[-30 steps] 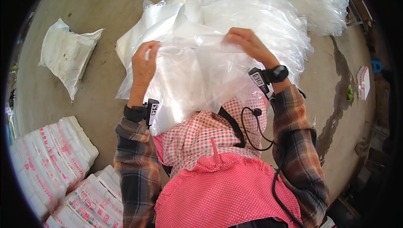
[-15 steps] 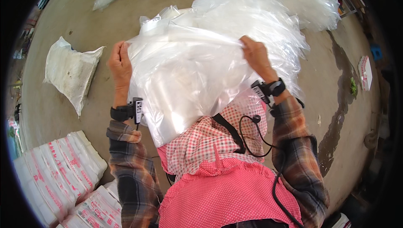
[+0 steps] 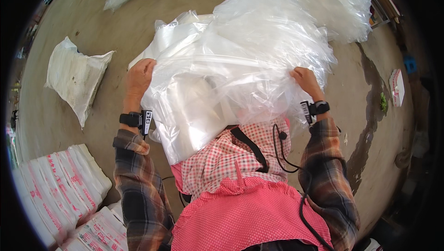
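Fingers [image 3: 150, 63] of left hand [image 3: 138, 79] and right hand [image 3: 307, 82] pinched on clear plastic sheet [image 3: 199, 68], stretched between; plastic pile [image 3: 277, 15], far right; white sack [image 3: 76, 75], left, on floor [image 3: 111, 112].

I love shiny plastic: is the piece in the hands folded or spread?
Spread: clear plastic film stretches between the left hand and right hand. Hidden folds: cannot tell.

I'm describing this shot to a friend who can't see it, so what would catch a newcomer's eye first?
Probably the glossy clear plastic sheeting in the middle, held up between the left hand and the right hand. The bright pink dotted cloth worn by the person stands out at bottom centre. Next might be the crumpled off-white sack lying on the floor at left.
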Available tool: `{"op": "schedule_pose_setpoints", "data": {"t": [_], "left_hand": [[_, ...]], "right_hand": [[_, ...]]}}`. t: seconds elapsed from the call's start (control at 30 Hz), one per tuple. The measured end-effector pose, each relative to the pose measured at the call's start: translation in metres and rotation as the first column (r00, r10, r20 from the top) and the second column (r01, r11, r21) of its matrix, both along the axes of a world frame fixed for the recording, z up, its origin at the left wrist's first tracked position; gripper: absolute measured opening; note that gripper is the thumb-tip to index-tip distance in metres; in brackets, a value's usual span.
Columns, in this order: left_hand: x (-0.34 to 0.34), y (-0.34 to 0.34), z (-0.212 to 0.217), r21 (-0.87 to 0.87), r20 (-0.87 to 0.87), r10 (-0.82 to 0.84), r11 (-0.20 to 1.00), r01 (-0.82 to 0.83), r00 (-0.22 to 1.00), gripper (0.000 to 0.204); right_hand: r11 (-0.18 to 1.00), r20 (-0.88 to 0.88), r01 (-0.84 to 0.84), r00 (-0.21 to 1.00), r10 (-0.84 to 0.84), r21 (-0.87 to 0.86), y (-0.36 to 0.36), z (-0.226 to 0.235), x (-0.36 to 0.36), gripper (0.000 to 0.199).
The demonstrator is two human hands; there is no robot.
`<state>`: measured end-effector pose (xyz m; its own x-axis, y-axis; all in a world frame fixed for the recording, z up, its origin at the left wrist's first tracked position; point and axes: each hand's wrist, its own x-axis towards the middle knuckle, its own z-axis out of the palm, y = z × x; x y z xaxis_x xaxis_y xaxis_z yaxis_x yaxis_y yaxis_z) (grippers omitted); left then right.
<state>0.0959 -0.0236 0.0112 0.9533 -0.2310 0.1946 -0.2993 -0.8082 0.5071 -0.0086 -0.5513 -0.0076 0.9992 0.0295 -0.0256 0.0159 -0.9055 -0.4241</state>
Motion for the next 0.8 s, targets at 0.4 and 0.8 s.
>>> {"op": "schedule_pose_setpoints", "data": {"t": [0.4,0.8], "left_hand": [[-0.078,-0.102,-0.003,-0.647,-0.574,0.115,0.543,-0.535,0.811,0.035],[-0.107,-0.115,0.009,-0.78,-0.622,-0.299,0.157,-0.606,0.723,0.052]], "right_hand": [[0.791,0.367,-0.474,0.866,0.34,0.386,0.163,0.112,0.05,0.019],[0.874,0.448,-0.466,0.816,0.366,0.135,0.194,0.075,0.009,0.003]]}}
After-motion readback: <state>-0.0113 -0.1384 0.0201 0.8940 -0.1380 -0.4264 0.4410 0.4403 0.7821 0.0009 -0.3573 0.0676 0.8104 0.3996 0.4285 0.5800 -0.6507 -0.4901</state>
